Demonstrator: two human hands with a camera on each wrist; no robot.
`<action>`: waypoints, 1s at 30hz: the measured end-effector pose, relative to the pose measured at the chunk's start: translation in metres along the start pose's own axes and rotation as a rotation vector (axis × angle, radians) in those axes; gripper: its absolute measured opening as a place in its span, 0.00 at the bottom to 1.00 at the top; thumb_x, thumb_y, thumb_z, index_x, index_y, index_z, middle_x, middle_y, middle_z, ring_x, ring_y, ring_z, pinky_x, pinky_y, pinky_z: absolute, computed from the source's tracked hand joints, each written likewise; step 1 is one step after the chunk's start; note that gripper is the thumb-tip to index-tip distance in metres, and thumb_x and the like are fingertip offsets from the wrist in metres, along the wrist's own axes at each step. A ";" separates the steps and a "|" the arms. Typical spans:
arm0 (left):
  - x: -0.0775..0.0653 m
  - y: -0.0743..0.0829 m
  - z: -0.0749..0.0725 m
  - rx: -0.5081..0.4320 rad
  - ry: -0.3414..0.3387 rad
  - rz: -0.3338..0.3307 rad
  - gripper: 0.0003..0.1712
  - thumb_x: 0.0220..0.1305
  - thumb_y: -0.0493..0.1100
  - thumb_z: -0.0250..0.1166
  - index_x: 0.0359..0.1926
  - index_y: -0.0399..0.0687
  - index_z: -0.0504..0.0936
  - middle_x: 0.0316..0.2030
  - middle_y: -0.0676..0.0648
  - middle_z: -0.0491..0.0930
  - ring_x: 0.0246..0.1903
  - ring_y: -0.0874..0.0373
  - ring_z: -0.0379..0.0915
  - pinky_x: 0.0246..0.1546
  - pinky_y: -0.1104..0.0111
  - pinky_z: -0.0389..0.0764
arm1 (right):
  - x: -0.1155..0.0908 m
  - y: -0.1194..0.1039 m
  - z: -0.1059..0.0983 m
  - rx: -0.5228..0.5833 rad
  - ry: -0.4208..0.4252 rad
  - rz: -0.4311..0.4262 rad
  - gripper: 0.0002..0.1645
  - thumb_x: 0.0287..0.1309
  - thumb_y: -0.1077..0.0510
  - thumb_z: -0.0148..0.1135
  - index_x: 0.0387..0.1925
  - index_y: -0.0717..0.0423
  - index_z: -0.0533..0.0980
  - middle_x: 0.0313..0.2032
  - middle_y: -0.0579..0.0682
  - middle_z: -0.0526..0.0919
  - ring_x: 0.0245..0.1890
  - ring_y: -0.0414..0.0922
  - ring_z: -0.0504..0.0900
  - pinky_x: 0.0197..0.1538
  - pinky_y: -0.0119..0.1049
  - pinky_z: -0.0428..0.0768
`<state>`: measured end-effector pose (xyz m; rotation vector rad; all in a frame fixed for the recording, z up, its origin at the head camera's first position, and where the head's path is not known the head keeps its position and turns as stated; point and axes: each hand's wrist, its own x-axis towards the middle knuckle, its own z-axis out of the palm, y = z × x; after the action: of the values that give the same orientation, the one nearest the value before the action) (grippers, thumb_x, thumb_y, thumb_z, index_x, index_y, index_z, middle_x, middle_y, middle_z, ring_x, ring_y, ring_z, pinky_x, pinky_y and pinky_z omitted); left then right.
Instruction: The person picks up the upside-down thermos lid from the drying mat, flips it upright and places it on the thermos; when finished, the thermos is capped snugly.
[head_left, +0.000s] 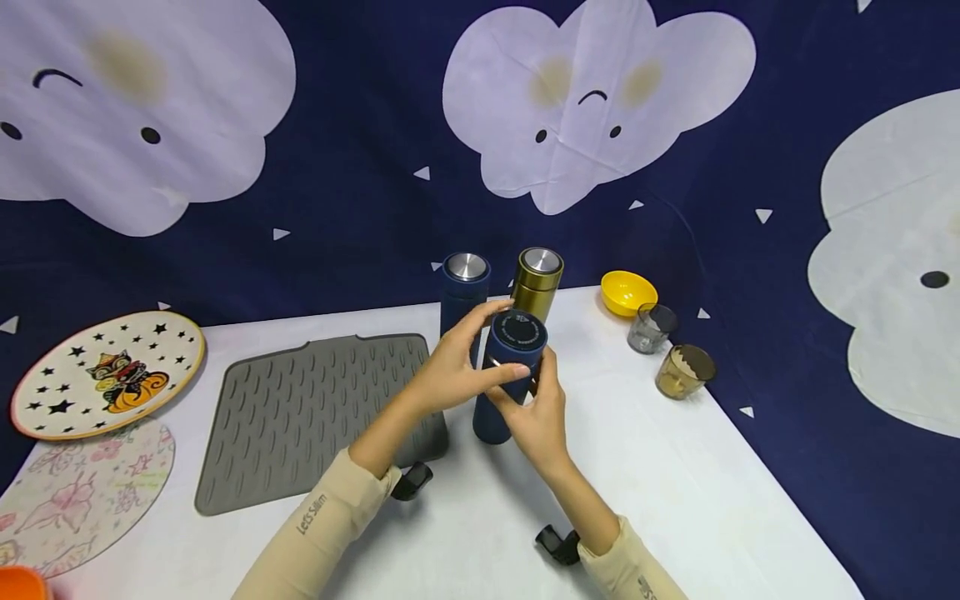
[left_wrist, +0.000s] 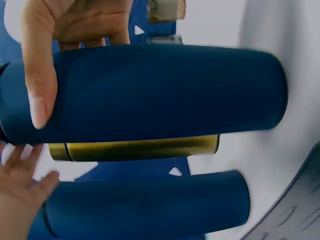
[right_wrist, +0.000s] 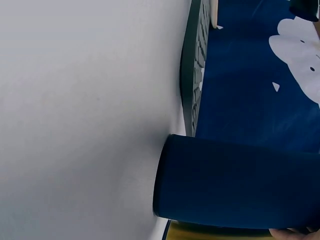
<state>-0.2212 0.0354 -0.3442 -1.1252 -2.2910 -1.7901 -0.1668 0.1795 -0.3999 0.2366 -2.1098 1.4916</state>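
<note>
A dark blue thermos flask [head_left: 495,421] stands almost upright between my hands; its upper end is a black disc with small white print. My left hand [head_left: 461,367] holds the upper end, fingers behind and thumb across the front. Just below, my right hand [head_left: 542,417] grips the flask, its thumb [left_wrist: 41,100] lying over the side in the left wrist view. Behind stand a second blue flask [head_left: 452,304] and a gold flask [head_left: 534,293], both topped with silver discs. In the right wrist view the held flask's lower end [right_wrist: 225,180] shows close over the white table.
To the left lies a grey ridged mat [head_left: 315,417]. Further left are an oval plate [head_left: 56,375] and a round floral mat [head_left: 97,492], with an orange item [head_left: 22,583] at the corner. A yellow bowl [head_left: 628,292], grey glass [head_left: 649,332] and amber glass [head_left: 682,373] stand right.
</note>
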 end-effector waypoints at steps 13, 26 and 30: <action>0.006 0.001 0.004 -0.035 0.026 0.069 0.43 0.52 0.37 0.78 0.67 0.42 0.67 0.61 0.45 0.76 0.57 0.54 0.76 0.62 0.62 0.75 | 0.000 -0.003 0.000 0.000 -0.024 0.027 0.45 0.49 0.67 0.75 0.67 0.58 0.63 0.58 0.58 0.78 0.57 0.53 0.78 0.57 0.54 0.79; 0.008 0.012 0.023 0.227 0.273 -0.025 0.65 0.38 0.58 0.83 0.75 0.49 0.58 0.54 0.46 0.68 0.52 0.55 0.69 0.55 0.57 0.76 | 0.000 -0.001 -0.003 0.027 -0.029 0.029 0.42 0.48 0.72 0.72 0.64 0.56 0.65 0.54 0.56 0.79 0.54 0.48 0.79 0.55 0.50 0.81; 0.008 0.012 0.026 0.219 0.342 0.042 0.58 0.39 0.53 0.84 0.69 0.44 0.64 0.49 0.44 0.75 0.47 0.54 0.74 0.52 0.60 0.79 | 0.000 0.000 -0.002 0.038 -0.030 0.031 0.43 0.48 0.72 0.71 0.65 0.55 0.64 0.57 0.57 0.77 0.57 0.51 0.78 0.57 0.54 0.79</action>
<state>-0.2102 0.0625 -0.3393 -0.7592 -2.1733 -1.5290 -0.1660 0.1813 -0.3992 0.2433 -2.1188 1.5568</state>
